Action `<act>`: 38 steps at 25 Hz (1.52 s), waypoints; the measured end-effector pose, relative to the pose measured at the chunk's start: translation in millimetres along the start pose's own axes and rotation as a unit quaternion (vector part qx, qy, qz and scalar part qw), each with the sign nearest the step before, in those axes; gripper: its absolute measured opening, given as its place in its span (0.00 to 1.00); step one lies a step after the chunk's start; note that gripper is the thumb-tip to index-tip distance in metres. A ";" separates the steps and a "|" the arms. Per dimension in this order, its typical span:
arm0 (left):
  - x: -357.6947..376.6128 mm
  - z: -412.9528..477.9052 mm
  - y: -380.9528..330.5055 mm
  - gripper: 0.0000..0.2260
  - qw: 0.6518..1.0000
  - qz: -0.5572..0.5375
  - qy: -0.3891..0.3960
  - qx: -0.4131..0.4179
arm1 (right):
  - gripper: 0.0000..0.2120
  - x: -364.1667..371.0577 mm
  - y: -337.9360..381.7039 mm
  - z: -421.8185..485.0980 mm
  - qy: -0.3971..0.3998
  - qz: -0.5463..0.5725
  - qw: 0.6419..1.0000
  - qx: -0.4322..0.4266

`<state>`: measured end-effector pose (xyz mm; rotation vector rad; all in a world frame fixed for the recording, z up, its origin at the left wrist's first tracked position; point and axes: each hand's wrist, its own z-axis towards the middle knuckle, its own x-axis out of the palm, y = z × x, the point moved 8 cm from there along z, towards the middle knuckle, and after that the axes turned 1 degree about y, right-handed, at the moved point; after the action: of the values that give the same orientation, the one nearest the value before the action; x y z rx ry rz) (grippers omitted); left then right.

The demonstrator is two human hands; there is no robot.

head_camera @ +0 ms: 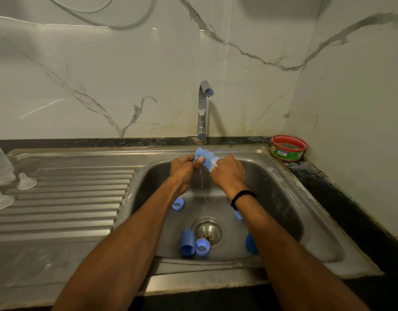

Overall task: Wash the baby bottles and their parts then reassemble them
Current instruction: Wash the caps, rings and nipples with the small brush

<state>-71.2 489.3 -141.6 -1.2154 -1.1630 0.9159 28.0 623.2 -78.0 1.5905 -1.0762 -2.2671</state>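
Both hands are up at the back of the sink [283, 198], at twelve o'clock from the drain [208, 231], meeting under the tap [202, 108]. A thin stream of water [207, 122] runs straight down onto the blue bottle [204, 156] they share. The left hand [184, 168] grips the bottle's upper end, thumb curled over it. The right hand [228, 173] has its fingers curled round the lower end. Something pale shows between that hand and the bottle, but I cannot tell what it is. Water spills off beneath the bottle into the basin. A black band [241, 197] sits on the right wrist.

More blue pieces lie on the basin floor around the drain. There is a small blue cap [178, 203] at ten o'clock and another blue piece [238, 214] at two o'clock, half hidden by the right forearm. A blue tube [187, 242] lies on its side at seven o'clock, touching a blue ring [202, 247] just beside it at six. A darker blue part [250, 243] sits at four o'clock, also partly behind the arm.

On the ribbed drainboard [70, 209], off at nine o'clock, stands a clear bottle [1, 166] upside down. Two clear teats [26, 181] [1, 200] rest near it. At one o'clock, on the dark counter in the corner, sits a red-rimmed green tub [289, 148].
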 end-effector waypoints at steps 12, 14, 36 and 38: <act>-9.9 0.0 14.4 0.18 0.976 -0.167 -0.089 -0.106 | 0.12 -31.8 -5.2 -12.0 -0.053 0.020 0.998 -0.002; -15.6 -0.5 22.1 0.21 0.971 -0.173 -0.098 -0.132 | 0.13 -24.7 3.7 -8.4 -0.033 -0.001 0.999 -0.013; 24.0 -15.0 19.4 0.23 0.985 -0.103 -0.035 -0.131 | 0.17 3.7 4.7 -8.0 0.040 -0.008 0.999 0.007; 27.2 -15.2 18.4 0.23 0.985 -0.102 -0.028 -0.136 | 0.17 1.5 3.1 -7.0 0.040 -0.010 0.999 0.011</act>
<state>-49.7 515.2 -154.7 -1.2645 -1.4646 0.6564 32.6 617.0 -78.4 1.6936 -1.0729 -2.1903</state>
